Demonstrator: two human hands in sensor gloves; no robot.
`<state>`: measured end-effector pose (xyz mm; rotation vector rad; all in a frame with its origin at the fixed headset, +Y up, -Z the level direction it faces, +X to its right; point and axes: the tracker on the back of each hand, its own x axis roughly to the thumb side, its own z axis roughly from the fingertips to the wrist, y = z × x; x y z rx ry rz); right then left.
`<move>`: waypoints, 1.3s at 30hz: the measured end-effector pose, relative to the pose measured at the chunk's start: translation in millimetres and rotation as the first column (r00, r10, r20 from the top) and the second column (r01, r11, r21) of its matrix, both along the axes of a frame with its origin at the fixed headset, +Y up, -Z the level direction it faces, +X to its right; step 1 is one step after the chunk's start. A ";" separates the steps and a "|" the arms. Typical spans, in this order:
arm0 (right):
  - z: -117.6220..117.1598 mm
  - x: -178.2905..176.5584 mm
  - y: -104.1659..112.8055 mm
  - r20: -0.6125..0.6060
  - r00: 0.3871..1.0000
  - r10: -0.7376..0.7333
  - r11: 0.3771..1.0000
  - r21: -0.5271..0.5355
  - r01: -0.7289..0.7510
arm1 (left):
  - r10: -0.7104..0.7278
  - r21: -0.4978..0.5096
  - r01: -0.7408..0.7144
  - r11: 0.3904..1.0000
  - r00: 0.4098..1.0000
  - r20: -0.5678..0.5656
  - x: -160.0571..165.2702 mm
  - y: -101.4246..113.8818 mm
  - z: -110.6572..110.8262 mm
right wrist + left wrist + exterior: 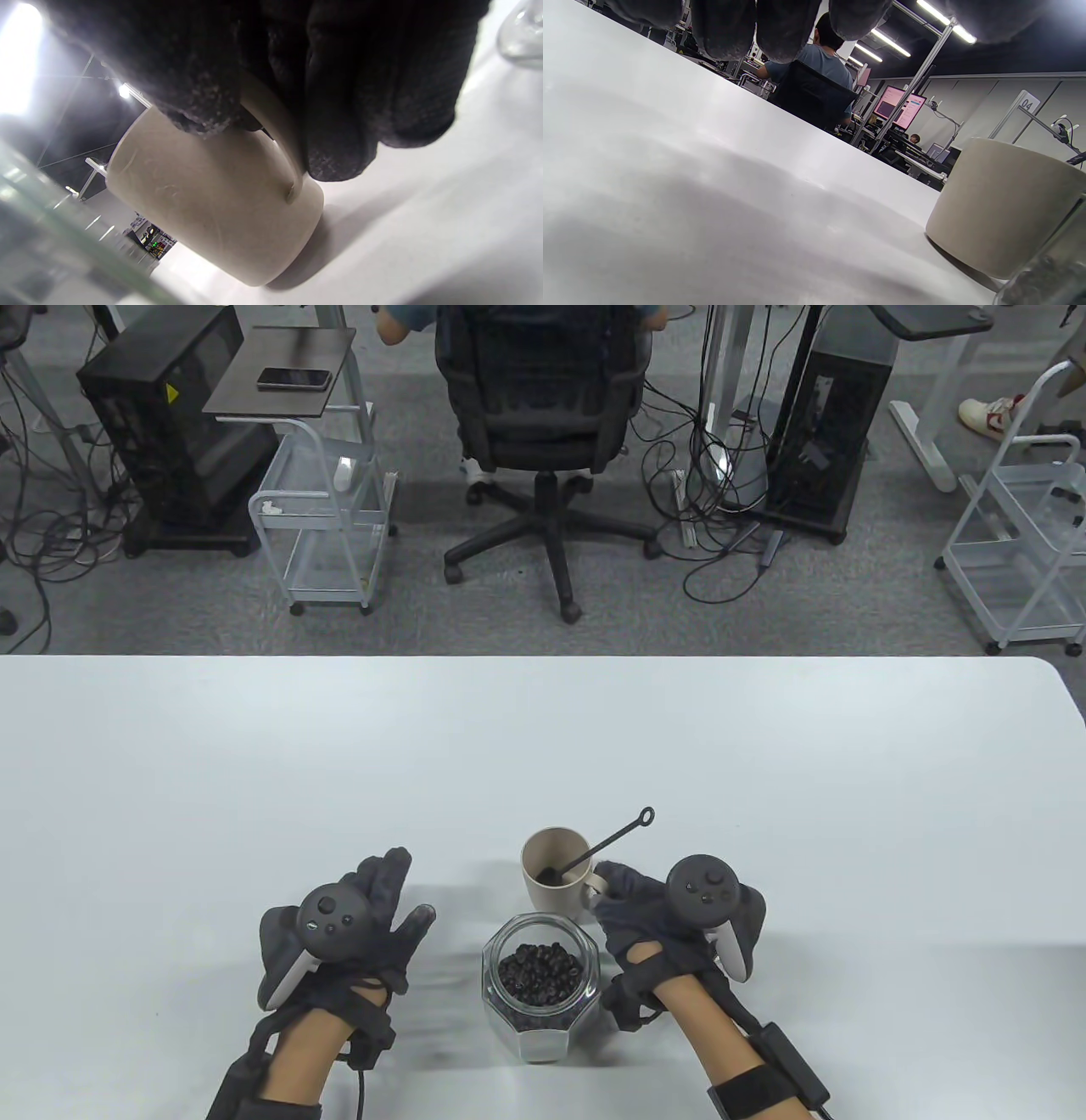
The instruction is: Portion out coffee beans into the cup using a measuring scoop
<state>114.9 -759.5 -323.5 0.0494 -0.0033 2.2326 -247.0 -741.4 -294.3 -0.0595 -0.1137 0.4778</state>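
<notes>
A beige cup (556,878) stands on the white table (254,780), and the black measuring scoop (604,841) leans inside it with its ringed handle pointing up to the right. My right hand (632,899) grips the cup's handle (275,123), its fingers (339,140) curled round it in the right wrist view. Just in front of the cup is an open glass jar (540,997) of dark coffee beans (540,973). My left hand (386,908) lies flat on the table left of the jar, fingers straight and holding nothing. The left wrist view has the cup (1001,207) at the right.
Beyond the table's far edge are an office chair (543,432) with a person seated, a wire cart (327,509), computer towers and floor cables. Another white cart (1027,543) stands at the far right.
</notes>
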 end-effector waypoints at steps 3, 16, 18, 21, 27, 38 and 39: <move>-0.3 0.5 0.4 -0.008 1.000 0.005 1.000 -0.005 -0.005 | 0.004 -0.014 -0.004 1.000 1.000 -0.001 0.4 -2.2 0.0; 4.1 7.3 -0.7 -0.010 1.000 0.008 0.999 -0.040 -0.008 | 0.001 -0.002 -0.001 1.000 1.000 -0.001 1.4 -0.8 2.2; 5.3 9.1 -0.3 -0.008 1.000 0.000 0.999 -0.045 0.000 | 0.000 -0.004 0.000 1.000 1.000 0.001 1.9 -1.3 2.0; 8.1 13.0 3.5 0.004 1.000 -0.012 0.999 -0.034 0.012 | -0.010 -0.004 0.010 1.000 1.000 0.002 2.4 -1.3 1.9; 14.3 27.1 13.4 0.035 0.996 -0.085 0.996 -0.012 0.086 | -0.008 -0.002 0.008 1.000 1.000 -0.006 1.7 -1.9 1.7; 19.0 69.0 28.7 0.146 0.960 -0.240 0.970 0.058 0.234 | -0.018 0.008 0.018 1.000 1.000 -0.013 2.3 -0.4 2.2; 18.9 75.2 29.9 0.164 0.952 -0.260 0.965 0.069 0.252 | -0.019 0.009 0.019 1.000 1.000 -0.012 2.5 -0.2 1.9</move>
